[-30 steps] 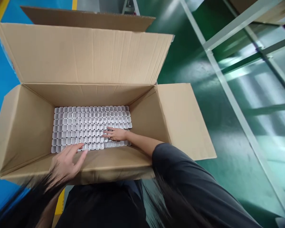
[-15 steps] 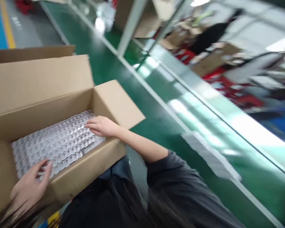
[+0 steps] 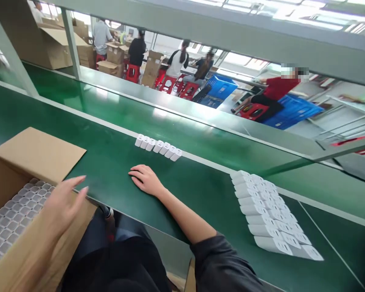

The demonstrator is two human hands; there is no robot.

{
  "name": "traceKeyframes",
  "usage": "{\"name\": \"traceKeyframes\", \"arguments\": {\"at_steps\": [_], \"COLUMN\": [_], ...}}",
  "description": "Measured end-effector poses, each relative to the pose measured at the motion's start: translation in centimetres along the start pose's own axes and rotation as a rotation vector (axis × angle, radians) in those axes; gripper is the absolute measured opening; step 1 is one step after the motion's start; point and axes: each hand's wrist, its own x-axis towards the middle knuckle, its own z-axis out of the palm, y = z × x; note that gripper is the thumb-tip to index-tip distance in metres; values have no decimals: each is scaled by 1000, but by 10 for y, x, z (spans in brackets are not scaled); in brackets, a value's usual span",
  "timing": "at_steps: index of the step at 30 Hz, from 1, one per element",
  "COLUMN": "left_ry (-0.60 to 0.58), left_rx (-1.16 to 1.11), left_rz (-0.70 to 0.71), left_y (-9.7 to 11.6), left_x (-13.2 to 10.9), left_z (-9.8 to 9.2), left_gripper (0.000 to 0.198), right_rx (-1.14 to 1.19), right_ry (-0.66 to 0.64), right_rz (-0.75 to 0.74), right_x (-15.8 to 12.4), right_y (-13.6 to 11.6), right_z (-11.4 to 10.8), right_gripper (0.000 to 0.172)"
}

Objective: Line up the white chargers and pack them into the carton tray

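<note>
My left hand [image 3: 67, 202] hovers over the near edge of the cardboard box [image 3: 76, 227], thumb and fingers apart, with nothing in it. Inside that box stand rows of white, rounded-square pieces [image 3: 21, 202]. Over the green tabletop [image 3: 109, 166] my right hand [image 3: 146, 179] is stretched out, palm down and holding nothing; whether it touches the surface I cannot tell. Just beyond it, a short row of small white block-shaped pieces [image 3: 158, 147] stands along the pale strip. To the right, several more white pieces [image 3: 267, 215] are packed together in a block.
A box flap [image 3: 39, 152] lies out over the table at the left. Metal posts [image 3: 71, 44] rise from the far side of the bench. Several people sit on red stools [image 3: 132, 74] in the background, near blue crates [image 3: 222, 87] and cartons [image 3: 114, 54].
My view has swung from the box to the right, along the table. My right hand has left the pieces in the box and moved over the tabletop. The left hand has lifted to the box edge.
</note>
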Motion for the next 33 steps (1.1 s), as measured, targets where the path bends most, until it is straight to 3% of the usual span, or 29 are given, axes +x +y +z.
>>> {"name": "traceKeyframes", "arguments": {"at_steps": [3, 6, 8, 10, 14, 18, 22, 24, 26, 28, 30, 33], "left_ry": [-159, -344, -425, -496, -611, -605, -585, -591, -594, -592, -587, -581], "left_rx": [21, 106, 139, 164, 188, 205, 208, 205, 202, 202, 206, 209], "left_rz": [309, 537, 610, 659, 716, 697, 697, 711, 726, 733, 737, 745], "left_y": [54, 86, 96, 99, 96, 92, 90, 90, 89, 89, 89, 90], "left_x": [94, 183, 223, 245, 259, 257, 257, 259, 259, 257, 251, 233], "left_z": [80, 149, 180, 201, 223, 231, 232, 233, 235, 235, 232, 221], "left_gripper": [40, 60, 72, 76, 66, 59, 58, 57, 57, 58, 58, 58], "right_rx": [48, 105, 132, 145, 152, 176, 24, -157, -286, -334, -354, -381], "right_ry": [-4, 9, 23, 32, 29, 61, 228, 308, 178, -39, -173, -185], "right_rz": [-15, -5, -3, -4, -3, 21, 157, 327, 456, 485, 453, 388], "right_x": [2, 1, -1, -3, -4, -2, 2, 5, 9, 13, 15, 8], "right_y": [-1, 1, 3, 5, 3, 1, 33, 64, 93, 114, 120, 105], "right_z": [3, 2, 1, 1, 3, -3, -42, -69, -90, -98, -96, -86], "right_gripper": [22, 21, 20, 19, 18, 18, 19, 28, 53, 65, 59, 50]}}
